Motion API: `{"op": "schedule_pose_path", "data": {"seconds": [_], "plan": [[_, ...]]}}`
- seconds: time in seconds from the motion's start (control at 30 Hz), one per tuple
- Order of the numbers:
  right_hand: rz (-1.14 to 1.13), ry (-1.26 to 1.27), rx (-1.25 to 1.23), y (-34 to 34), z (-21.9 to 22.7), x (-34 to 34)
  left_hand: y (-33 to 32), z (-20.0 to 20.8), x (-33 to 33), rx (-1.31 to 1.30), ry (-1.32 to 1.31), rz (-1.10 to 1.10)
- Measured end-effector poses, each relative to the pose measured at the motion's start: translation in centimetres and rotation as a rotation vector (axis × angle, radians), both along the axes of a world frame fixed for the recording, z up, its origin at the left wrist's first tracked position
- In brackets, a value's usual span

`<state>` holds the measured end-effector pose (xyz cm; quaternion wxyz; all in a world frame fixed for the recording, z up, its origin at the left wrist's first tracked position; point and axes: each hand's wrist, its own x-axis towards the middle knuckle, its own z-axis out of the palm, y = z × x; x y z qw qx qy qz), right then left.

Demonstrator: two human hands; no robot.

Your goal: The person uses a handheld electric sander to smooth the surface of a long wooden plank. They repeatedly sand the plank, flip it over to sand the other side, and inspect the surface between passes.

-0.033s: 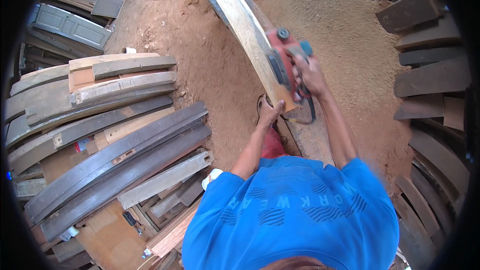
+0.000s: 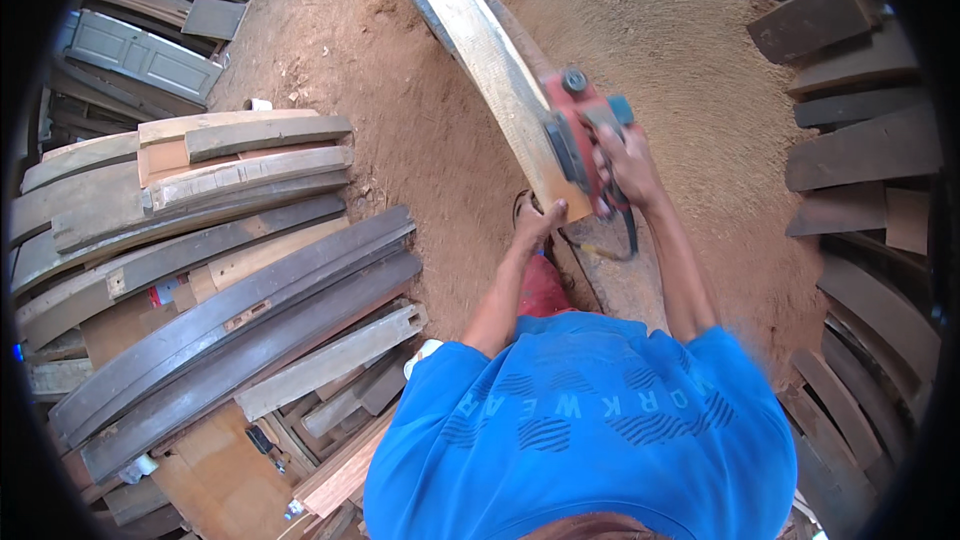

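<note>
My right hand point(image 2: 628, 162) is wrapped round the handle of a red and black electric hand planer point(image 2: 578, 135), somewhat smeared by motion. The planer rests on a long, pale wooden plank point(image 2: 488, 65) near its closer end. At that end my left hand point(image 2: 540, 223) grips the plank's left corner, its thumb on top and the other fingers partly hidden. A black cord point(image 2: 628, 240) loops from the back of the planer. Beneath the plank runs a dusty, worn support board point(image 2: 625, 280).
Stacked old timber point(image 2: 230, 270) lies along the left. Behind it is a grey panelled door point(image 2: 140, 55). More dark beams point(image 2: 850, 155) line the right side. Shavings and sawdust point(image 2: 680, 70) cover the reddish ground right of the plank.
The planer and my right hand have shifted slightly toward me and to the right along the plank. My left hand keeps its grip on the plank's end.
</note>
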<state>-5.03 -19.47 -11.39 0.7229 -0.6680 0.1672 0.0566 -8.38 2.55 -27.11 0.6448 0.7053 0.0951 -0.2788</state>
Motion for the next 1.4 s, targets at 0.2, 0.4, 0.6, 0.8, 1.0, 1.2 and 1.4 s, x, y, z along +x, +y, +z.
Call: {"op": "schedule_pose_path", "data": {"seconds": [0.2,0.4,0.6,0.8,1.0,1.2,1.4], "plan": [[-0.018,0.211,-0.219,-3.3,-0.4,-15.9,2.9,4.9,0.9,0.232,-0.031,-0.046],[0.029,0.310,-0.283,-3.3,-4.9,-25.2,6.0,4.3,1.2,0.819,-0.226,-0.123],[-0.051,0.387,-0.171,-2.5,-6.9,-28.2,2.1,7.5,0.7,0.856,-0.267,-0.211],[0.030,0.440,-0.154,-3.8,-6.9,-28.1,5.1,3.1,2.2,-0.302,0.136,0.087],[0.014,0.416,-0.226,-4.0,-8.2,-28.5,6.4,2.0,2.7,-0.113,-0.012,0.062],[0.025,0.444,-0.202,-4.2,-8.7,-28.7,6.4,7.5,3.3,1.122,-0.201,-0.288],[0.044,0.377,-0.206,-4.3,-9.0,-28.6,13.7,1.5,8.4,0.544,-0.039,-0.253]]}}
